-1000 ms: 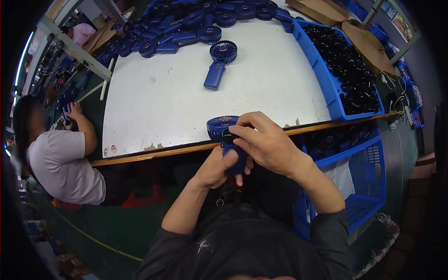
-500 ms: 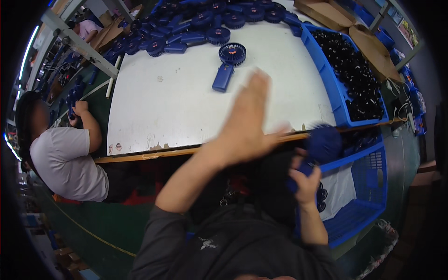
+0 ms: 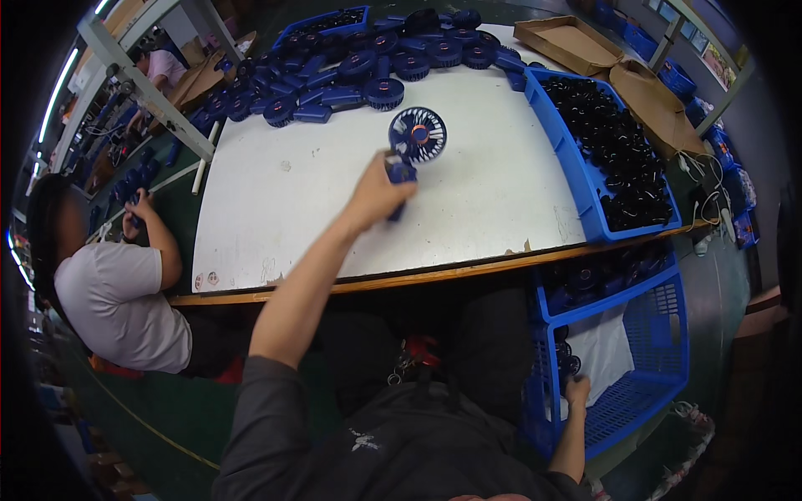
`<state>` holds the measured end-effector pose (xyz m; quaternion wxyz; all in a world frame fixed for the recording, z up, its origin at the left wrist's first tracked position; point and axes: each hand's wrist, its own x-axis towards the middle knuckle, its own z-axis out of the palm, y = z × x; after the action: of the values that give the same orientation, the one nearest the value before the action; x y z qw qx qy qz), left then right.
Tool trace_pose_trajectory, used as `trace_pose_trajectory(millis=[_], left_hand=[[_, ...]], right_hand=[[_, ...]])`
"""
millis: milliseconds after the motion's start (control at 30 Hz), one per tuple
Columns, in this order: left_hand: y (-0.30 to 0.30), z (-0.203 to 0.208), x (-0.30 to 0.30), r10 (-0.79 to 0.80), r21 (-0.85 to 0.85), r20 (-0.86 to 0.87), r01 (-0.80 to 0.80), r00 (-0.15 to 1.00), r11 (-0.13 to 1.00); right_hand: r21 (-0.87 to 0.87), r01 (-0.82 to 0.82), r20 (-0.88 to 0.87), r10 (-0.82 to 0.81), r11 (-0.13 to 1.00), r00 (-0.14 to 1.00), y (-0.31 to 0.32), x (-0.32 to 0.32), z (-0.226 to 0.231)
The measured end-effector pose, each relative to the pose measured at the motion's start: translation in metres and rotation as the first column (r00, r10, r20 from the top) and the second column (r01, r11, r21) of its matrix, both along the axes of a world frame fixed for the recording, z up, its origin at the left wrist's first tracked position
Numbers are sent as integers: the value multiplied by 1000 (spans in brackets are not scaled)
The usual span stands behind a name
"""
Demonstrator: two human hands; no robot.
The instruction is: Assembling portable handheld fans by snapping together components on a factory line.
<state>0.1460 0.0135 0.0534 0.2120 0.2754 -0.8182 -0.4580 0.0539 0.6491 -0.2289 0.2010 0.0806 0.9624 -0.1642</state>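
Observation:
My left hand (image 3: 376, 196) is closed around the handle of a dark blue handheld fan (image 3: 419, 135), raised over the white tabletop. The fan's round grille faces up, with an orange mark at its hub. Down at the right, my right hand (image 3: 576, 391) reaches into a blue plastic crate (image 3: 618, 417) below the table edge. Its fingers are partly hidden and look curled at a small dark fan (image 3: 571, 365) lying by the crate's left wall. White sheeting (image 3: 606, 346) lines the crate.
Dark blue fans (image 3: 355, 67) pile up along the table's far side. A blue bin (image 3: 590, 213) of small black parts stands at the right, beside open cardboard boxes (image 3: 568, 43). A second crate (image 3: 585, 288) holds more fans. At left sits a co-worker (image 3: 125, 301) handling fans.
My left hand has gone to the fan lying on the table and lifted it. My right hand has lowered the fan it held down into the crate.

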Motion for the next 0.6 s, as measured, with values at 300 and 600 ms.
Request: trace_pose_trajectory(millis=[300, 600], left_hand=[[178, -24, 33, 189, 575, -566, 221, 802, 788], [156, -8, 35, 19, 756, -653, 653, 757, -40]], right_hand=[[-891, -357, -145, 569, 281, 810, -297, 80, 238], [-111, -993, -663, 742, 40, 104, -341, 13, 319]])
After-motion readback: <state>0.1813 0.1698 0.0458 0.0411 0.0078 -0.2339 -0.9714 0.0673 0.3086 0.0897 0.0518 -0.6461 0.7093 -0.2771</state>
